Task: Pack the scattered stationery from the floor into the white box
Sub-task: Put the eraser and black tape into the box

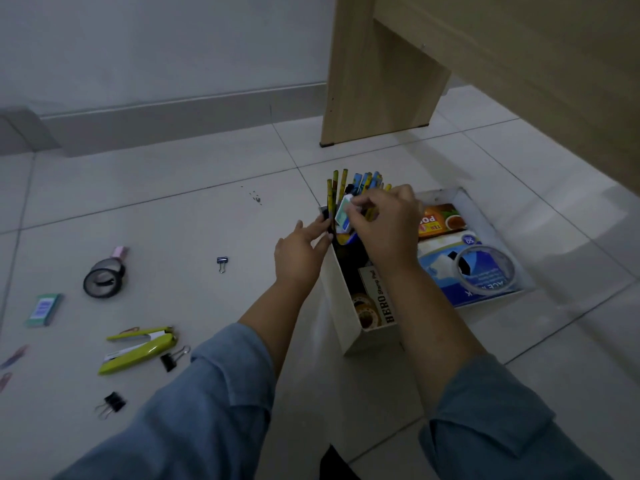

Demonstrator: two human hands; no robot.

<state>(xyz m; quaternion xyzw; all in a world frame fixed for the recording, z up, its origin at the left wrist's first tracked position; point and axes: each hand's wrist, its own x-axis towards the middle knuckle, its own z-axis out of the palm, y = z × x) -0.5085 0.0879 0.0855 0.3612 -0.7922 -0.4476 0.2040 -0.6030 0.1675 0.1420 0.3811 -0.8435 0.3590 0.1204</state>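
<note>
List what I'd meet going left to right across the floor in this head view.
From the left: small green box, black tape rolls, small binder clip, left hand, right hand pinching a pale packet, clear tape roll.

Lime-green stapler (pixel 138 348), black tape rolls (pixel 103 277), teal packet (pixel 44 310) — white box (pixel 341 306), blue sleeves (pixel 194 417).

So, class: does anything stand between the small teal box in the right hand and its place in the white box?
Yes: upright pencils and pens crowd the white box's far end under the teal box.
</note>
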